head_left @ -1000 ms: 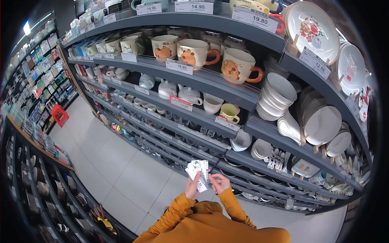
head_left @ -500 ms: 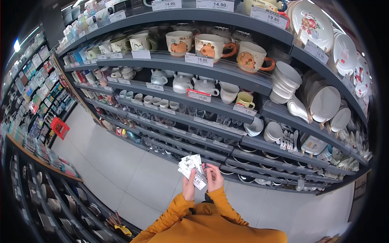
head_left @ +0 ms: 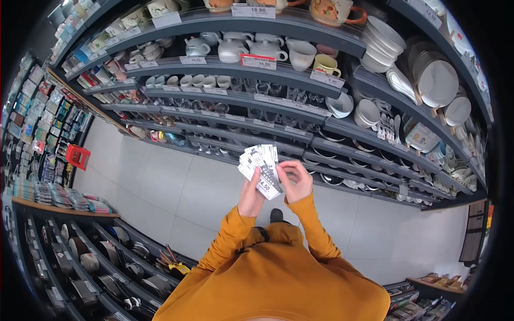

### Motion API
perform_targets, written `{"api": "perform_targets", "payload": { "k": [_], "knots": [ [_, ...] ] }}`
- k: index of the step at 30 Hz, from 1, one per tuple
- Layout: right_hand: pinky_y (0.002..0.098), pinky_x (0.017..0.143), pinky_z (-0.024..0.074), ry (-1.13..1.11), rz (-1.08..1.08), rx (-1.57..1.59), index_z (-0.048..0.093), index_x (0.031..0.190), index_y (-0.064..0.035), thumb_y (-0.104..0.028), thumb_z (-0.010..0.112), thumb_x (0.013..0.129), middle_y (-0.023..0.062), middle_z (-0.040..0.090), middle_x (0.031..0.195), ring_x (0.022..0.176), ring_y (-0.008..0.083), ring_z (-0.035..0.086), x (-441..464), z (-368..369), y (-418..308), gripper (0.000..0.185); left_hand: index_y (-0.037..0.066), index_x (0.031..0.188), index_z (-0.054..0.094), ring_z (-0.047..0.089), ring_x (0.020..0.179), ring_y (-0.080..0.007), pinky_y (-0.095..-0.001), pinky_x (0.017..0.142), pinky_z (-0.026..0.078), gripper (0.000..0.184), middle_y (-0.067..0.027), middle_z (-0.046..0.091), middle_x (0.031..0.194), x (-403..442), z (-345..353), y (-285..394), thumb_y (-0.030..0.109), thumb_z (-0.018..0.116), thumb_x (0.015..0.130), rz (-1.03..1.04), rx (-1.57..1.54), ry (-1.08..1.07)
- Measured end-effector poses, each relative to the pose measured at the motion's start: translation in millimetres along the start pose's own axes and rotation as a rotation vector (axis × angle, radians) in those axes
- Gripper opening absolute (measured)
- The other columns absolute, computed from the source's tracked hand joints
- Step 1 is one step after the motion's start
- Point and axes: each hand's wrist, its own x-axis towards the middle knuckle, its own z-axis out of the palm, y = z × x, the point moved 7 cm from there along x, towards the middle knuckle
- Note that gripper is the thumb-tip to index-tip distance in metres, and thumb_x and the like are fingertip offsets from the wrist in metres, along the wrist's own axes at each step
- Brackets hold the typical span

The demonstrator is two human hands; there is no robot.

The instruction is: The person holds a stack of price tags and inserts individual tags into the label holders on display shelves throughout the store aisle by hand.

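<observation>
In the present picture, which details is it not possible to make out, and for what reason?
All in the head view:
1. The number of price labels: they overlap in a fan.
2. Most fingers of the left hand: hidden behind the labels.
3. Whether the right hand pinches a label: contact too small.
4. The rim of the rightmost orange-handled mug: cut off by the upper edge.

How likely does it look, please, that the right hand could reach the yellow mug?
Probably yes: the yellow mug stands near the shelf edge, though the right hand is busy at the price tags.
</observation>
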Motion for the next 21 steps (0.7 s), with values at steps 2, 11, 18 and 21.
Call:
{"api": "perform_targets", "payload": {
  "k": [2, 11, 18, 21],
  "knots": [
    [0.0222, 0.068, 0.0508, -0.002, 0.008, -0.011, 0.06, 0.1, 0.0018, -0.003, 0.065, 0.086, 0.0052, 0.063, 0.096, 0.079, 0.0096, 0.063, 5, -9, -5, 0.015, 0.003, 0.137, 0.037, 0.05, 0.118, -0.0174, -0.0341, 0.1, 0.04, 0.042, -0.0079, 0.051, 0.131, 1, 1, -7, 0.026, 0.039, 0.102, -0.01, -0.023, 0.009],
    [0.0179, 0.062, 0.0478, -0.089, -0.027, -0.076, 0.064, 0.113, 0.0003, 0.0, 0.064, 0.086, 0.0047, 0.058, 0.097, 0.079, 0.0083, 0.062, 37, -44, -2, 0.027, 0.005, 0.142, 0.032, 0.043, 0.128, -0.02, -0.0372, 0.106, 0.035, 0.045, -0.0079, 0.044, 0.139, 16, 24, -33, 0.027, 0.036, 0.103, -0.106, -0.254, -0.052],
    [0.022, 0.07, 0.0502, -0.266, -0.109, -0.15, 0.062, 0.108, 0.003, 0.001, 0.058, 0.089, 0.0071, 0.057, 0.099, 0.086, 0.012, 0.062, 36, -38, 7, 0.019, 0.004, 0.143, 0.028, 0.037, 0.133, -0.0255, -0.0404, 0.11, 0.033, 0.05, -0.0097, 0.034, 0.148, 32, 49, -31, 0.034, 0.025, 0.103, 0.057, 0.047, -0.103],
    [0.0262, 0.073, 0.0496, -0.226, -0.166, -0.014, 0.058, 0.117, -0.0001, -0.004, 0.06, 0.089, 0.0099, 0.06, 0.101, 0.09, 0.0158, 0.062, 30, -36, 34, 0.028, 0.0, 0.138, 0.035, 0.049, 0.123, -0.024, -0.037, 0.102, 0.042, 0.049, -0.0107, 0.045, 0.14, 40, 46, -33, 0.034, 0.026, 0.104, 0.177, 0.126, 0.035]
  ]
}}
